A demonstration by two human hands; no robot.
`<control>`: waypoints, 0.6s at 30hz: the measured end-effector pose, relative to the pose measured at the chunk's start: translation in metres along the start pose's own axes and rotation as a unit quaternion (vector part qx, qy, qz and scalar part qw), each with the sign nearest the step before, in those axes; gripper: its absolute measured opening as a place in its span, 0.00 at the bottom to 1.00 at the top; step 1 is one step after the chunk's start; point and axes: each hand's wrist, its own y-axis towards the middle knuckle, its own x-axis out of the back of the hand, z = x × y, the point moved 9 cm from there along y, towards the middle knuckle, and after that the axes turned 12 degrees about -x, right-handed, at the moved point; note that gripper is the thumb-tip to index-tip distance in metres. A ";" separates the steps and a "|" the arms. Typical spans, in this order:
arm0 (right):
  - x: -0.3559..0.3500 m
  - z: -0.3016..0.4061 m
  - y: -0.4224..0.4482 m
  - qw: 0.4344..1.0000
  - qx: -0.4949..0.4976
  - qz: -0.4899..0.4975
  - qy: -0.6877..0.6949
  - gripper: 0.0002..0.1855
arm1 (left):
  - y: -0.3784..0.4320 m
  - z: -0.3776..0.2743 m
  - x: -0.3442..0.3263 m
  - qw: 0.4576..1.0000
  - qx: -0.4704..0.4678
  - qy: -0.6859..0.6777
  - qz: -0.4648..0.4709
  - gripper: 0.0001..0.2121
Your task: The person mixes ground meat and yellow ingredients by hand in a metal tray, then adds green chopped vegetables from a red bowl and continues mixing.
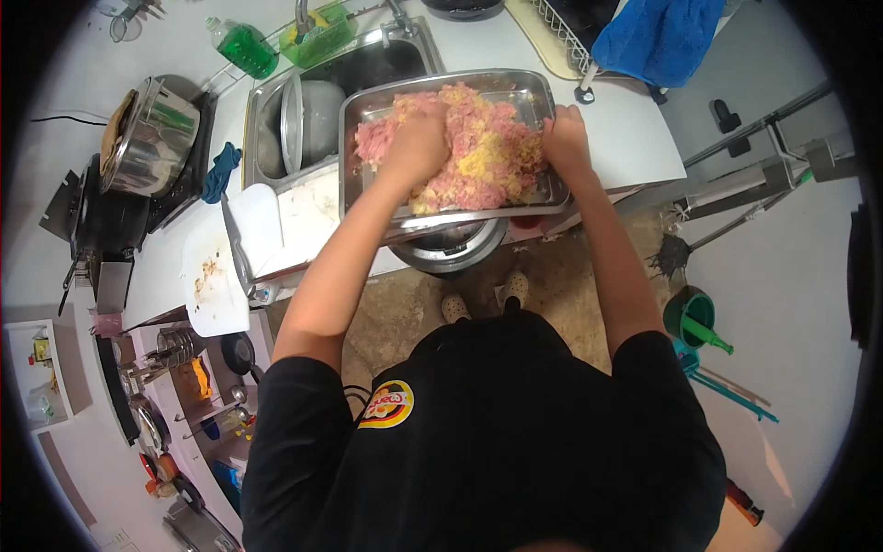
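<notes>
A rectangular stainless steel pan [352, 185] is in front of me, at the counter's edge beside the sink. Pink ground meat [476, 196] mixed with yellow bits fills much of it, and a yellower patch shows toward the right. My left hand [419, 141] is pushed into the meat from the left, curled like a fist, its fingertips hidden in the mixture. At the pan's right end, my right hand [567, 141] grips the rim, thumb toward the inside.
Left of the pan, a knife [238, 248] lies by white cutting boards [217, 286]. A grey metal basin [314, 121] leans in the sink [372, 62]. Green liquid bottle [245, 48] and steel pot [155, 138] stand farther left. A blue cloth [655, 38] hangs at upper right.
</notes>
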 end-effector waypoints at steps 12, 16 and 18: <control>-0.003 -0.016 0.004 0.991 -0.107 0.068 0.036 0.10 | -0.022 -0.048 -0.024 0.990 -0.046 0.080 0.111 0.23; 0.000 -0.010 0.003 0.993 -0.098 0.054 0.044 0.12 | -0.037 -0.005 -0.033 0.985 -0.012 0.028 0.172 0.25; 0.002 -0.017 0.000 0.993 -0.107 0.045 0.028 0.14 | -0.031 0.003 -0.019 0.923 0.035 -0.322 0.205 0.23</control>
